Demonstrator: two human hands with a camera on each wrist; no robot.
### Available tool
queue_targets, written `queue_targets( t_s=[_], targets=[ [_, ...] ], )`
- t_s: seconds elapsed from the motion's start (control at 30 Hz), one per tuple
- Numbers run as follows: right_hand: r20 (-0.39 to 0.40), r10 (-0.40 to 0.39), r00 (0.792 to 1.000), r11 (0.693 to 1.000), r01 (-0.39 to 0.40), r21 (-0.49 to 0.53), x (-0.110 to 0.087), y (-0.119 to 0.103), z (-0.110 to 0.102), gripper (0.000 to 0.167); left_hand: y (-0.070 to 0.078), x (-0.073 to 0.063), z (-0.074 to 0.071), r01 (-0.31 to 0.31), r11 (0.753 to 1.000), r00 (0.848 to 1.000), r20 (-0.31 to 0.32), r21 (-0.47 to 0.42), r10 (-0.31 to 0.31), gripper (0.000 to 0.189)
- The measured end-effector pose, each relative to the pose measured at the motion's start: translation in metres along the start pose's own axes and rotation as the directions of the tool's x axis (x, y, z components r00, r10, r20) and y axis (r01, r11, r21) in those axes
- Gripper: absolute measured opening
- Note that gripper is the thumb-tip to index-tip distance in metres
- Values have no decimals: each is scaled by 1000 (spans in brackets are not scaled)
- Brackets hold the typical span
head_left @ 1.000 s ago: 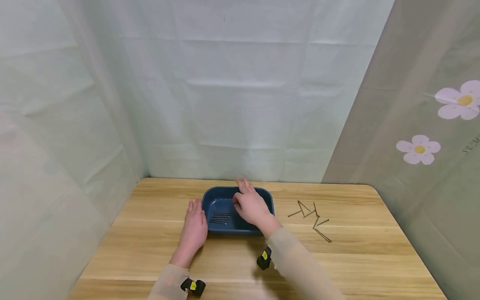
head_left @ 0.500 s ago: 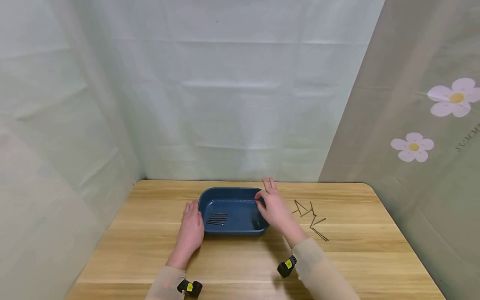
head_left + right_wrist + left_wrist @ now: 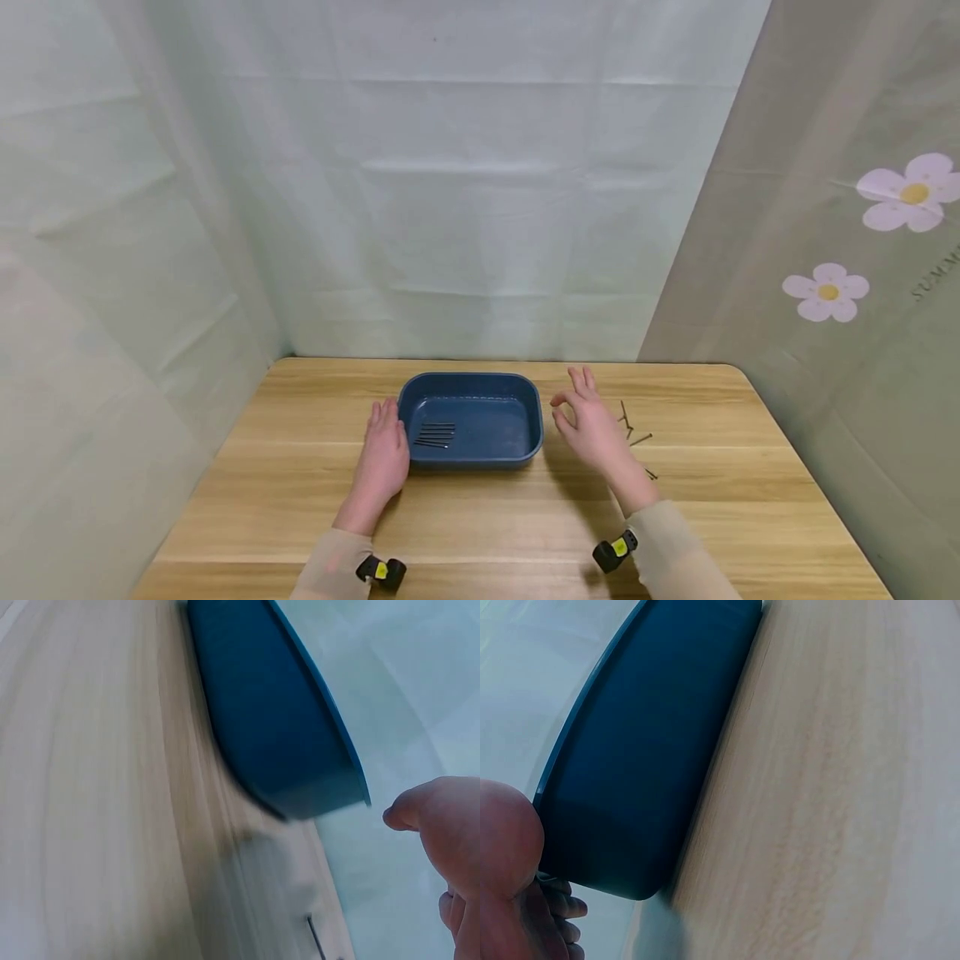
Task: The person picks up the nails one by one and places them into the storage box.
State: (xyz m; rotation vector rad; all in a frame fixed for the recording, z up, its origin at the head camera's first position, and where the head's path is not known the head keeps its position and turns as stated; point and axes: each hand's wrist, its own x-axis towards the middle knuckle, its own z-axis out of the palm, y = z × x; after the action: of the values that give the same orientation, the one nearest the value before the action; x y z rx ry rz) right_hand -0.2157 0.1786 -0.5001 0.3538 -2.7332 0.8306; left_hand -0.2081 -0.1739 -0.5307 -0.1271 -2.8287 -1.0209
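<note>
A dark blue rectangular tray (image 3: 480, 461) stands near the back of the table, with several nails (image 3: 435, 435) lying side by side in its left part. My left hand (image 3: 384, 454) rests flat along the tray's left wall, fingers straight; the left wrist view shows its thumb (image 3: 506, 840) right at the rim. Just right of the tray, my right hand (image 3: 594, 429) hovers over the table, thumb and index finger apart and nothing between them. More nails (image 3: 641, 439) lie scattered beyond and under it, partly hidden by the hand and wrist. One nail (image 3: 316, 937) shows in the right wrist view.
The wooden table (image 3: 480, 533) reaches back to a pale hanging cloth (image 3: 465, 208). A cloth printed with flowers (image 3: 827, 293) hangs at the right. Each wrist carries a small black camera, one on the left (image 3: 382, 572) and one on the right (image 3: 615, 550).
My right hand has moved right, from over the tray's inside to outside its right wall. The left hand has stayed against the tray, and the nails in the tray lie as before.
</note>
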Motion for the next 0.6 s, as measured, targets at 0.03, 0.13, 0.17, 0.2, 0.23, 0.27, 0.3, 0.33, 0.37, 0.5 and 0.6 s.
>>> queue_targets(
  t_s=[0.03, 0.13, 0.17, 0.2, 0.23, 0.27, 0.3, 0.33, 0.37, 0.5, 0.6],
  targets=[
    [-3, 6, 1000, 1000, -6, -2, -2, 4, -2, 4, 0, 0, 0, 3, 1000, 1000, 2, -1, -3, 52],
    [-15, 22, 1000, 1000, -22, -9, -9, 15, -8, 6, 0, 0, 1, 7, 1000, 1000, 8, -4, -7, 53],
    [-21, 24, 1000, 1000, -24, -10, -11, 19, -10, 6, 0, 0, 1, 5, 1000, 1000, 6, -5, -5, 53],
    [-24, 27, 999, 1000, -27, -8, -13, 22, -12, 6, 0, 0, 1, 1, 1000, 1000, 3, -6, -1, 52],
    [-24, 33, 999, 999, -33, -8, -15, 24, -14, 4, 0, 0, 1, -2, 1000, 1000, 0, -6, 2, 52],
    [-21, 43, 999, 999, -44, -8, -16, 26, -16, 4, 0, 0, 1, -5, 1000, 1000, -3, -5, 5, 52],
    [-16, 52, 998, 999, -52, -4, -18, 27, -17, 3, 0, 0, 1, -8, 1000, 1000, -6, -3, 8, 51],
    [-10, 60, 998, 998, -60, -4, -20, 29, -19, 4, 0, -1, 0, -11, 1000, 1000, -10, -1, 11, 51],
    [-3, 65, 998, 998, -65, -2, -21, 31, -20, 4, 0, -1, 0, -11, 1000, 1000, -11, 1, 11, 51],
    [7, 73, 997, 997, -73, 7, -26, 38, -26, 5, 2, 0, -1, -9, 1000, 1000, -16, -5, 9, 51],
    [-3, 78, 997, 997, -78, 6, -30, 45, -30, 6, 2, 0, -1, -8, 1000, 1000, -16, -12, 7, 52]
  ],
)
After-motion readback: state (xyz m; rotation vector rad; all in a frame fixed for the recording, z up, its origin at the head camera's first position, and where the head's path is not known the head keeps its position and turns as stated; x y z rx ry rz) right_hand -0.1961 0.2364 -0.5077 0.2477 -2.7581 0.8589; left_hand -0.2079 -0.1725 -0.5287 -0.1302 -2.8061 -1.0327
